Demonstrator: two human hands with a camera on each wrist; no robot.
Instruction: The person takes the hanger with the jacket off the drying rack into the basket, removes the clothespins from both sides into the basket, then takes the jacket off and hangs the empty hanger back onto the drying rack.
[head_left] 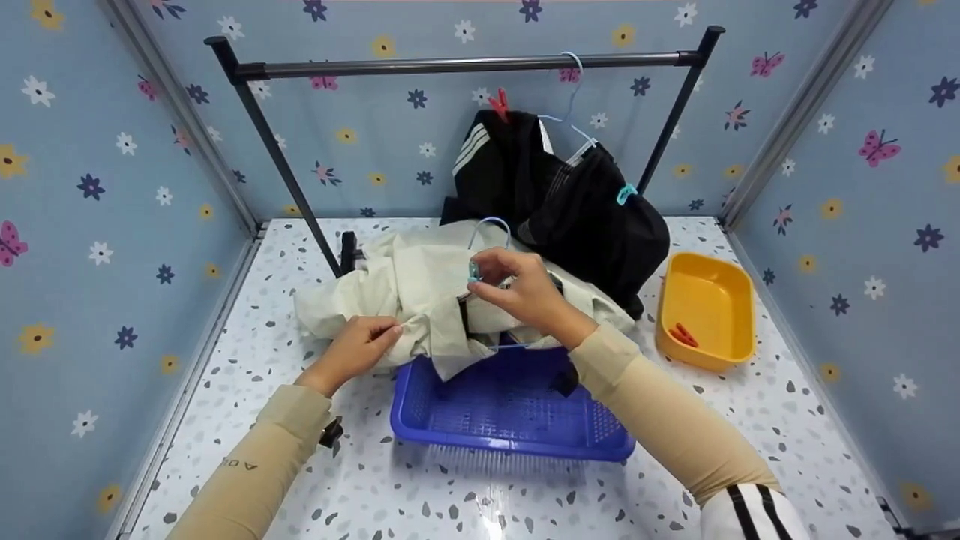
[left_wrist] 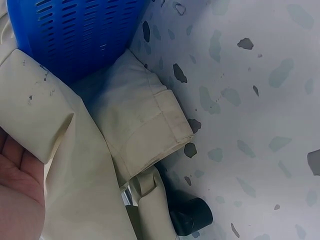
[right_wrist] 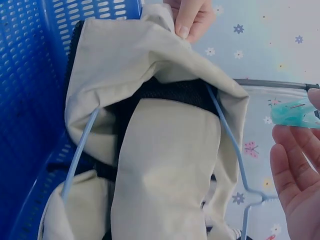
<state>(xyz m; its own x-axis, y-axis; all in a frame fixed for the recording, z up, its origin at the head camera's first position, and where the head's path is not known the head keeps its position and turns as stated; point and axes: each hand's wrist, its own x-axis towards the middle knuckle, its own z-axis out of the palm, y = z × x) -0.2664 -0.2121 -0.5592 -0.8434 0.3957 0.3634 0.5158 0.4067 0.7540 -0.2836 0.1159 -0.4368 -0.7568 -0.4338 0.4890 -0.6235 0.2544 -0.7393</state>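
A cream jacket (head_left: 420,277) with dark mesh lining lies bunched over the back rim of a blue basket (head_left: 510,442). Inside its opening runs a light blue hanger (right_wrist: 232,137), whose hook stands up behind my right hand in the head view. My left hand (head_left: 354,349) pinches the fabric on the jacket's left side, thumb on top. Above the middle of the jacket, my right hand (head_left: 529,289) holds a teal clothespin (right_wrist: 295,113) between thumb and fingertips. The left wrist view shows a folded end of the jacket (left_wrist: 150,130) beside the basket.
Behind stands a black clothes rack (head_left: 450,66). From it hangs a black garment (head_left: 592,217) on a blue hanger, with a red clothespin (head_left: 499,103) and a teal one (head_left: 626,194) on it. A yellow basin (head_left: 739,300) at right holds red clothespins (head_left: 683,335). Patterned walls enclose both sides.
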